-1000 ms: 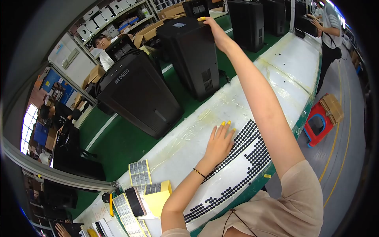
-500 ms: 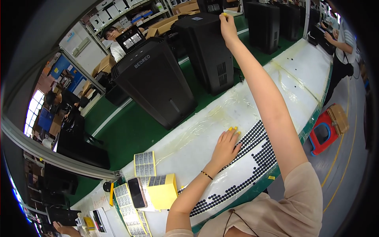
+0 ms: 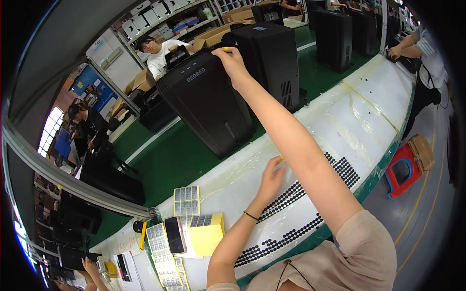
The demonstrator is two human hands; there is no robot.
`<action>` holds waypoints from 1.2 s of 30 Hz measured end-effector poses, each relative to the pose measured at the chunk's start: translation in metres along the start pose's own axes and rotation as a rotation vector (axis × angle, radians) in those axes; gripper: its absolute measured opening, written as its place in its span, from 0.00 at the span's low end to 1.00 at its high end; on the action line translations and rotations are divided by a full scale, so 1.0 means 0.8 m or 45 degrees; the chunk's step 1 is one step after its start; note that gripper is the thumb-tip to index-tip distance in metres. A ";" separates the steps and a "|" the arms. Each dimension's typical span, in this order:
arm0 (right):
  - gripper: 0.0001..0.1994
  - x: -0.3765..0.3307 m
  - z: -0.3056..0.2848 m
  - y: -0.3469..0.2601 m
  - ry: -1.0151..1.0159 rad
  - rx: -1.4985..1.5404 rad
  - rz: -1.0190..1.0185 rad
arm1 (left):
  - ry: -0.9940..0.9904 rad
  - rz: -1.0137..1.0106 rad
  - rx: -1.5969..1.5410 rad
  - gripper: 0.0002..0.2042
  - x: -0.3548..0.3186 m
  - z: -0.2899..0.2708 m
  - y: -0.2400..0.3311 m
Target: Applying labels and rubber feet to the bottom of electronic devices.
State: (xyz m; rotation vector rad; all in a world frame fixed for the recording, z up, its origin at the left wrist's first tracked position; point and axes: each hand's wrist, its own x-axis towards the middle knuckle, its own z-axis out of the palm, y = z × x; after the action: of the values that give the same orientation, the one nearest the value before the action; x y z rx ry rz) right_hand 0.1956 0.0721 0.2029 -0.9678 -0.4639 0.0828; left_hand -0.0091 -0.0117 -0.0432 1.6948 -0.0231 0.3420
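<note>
My right hand [image 3: 232,63] reaches far forward, its bent fingers closed over the upper right corner of a tall black appliance [image 3: 208,106] with a ribbed top. Whether something small is also in those fingers cannot be seen. Low over the white worktop [image 3: 233,186], my left hand [image 3: 273,179] has its fingers loosely apart and somewhat blurred, with nothing visible in them. My right forearm passes close to its fingertips. Yellow covers show on fingertips of both hands. Rows of small round black pads [image 3: 286,199] lie beside the left hand and run under the right arm.
A second black appliance [image 3: 274,63] stands behind the first on the green conveyor [image 3: 165,162]. Left of my arm lie label sheets [image 3: 187,200], a phone [image 3: 175,235], a yellow backing sheet [image 3: 211,242] and a yellow cutter [image 3: 143,236]. Co-workers stand around; a red stool [image 3: 400,177] is at right.
My right hand has moved left from the farther appliance's corner to the nearer one's. My left hand has shifted slightly left, its fingers less flat. The view has turned a little.
</note>
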 end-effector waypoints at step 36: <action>0.34 -0.279 -0.285 -0.047 -0.588 0.266 0.613 | 0.352 -0.128 -1.326 0.25 -0.066 -0.119 0.101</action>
State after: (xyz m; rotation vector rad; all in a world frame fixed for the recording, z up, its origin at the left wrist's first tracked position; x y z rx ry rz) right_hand 0.0846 -0.1865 0.0479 -0.8347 -0.6215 0.7873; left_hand -0.0961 0.0583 0.0328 0.6098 0.0772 0.3908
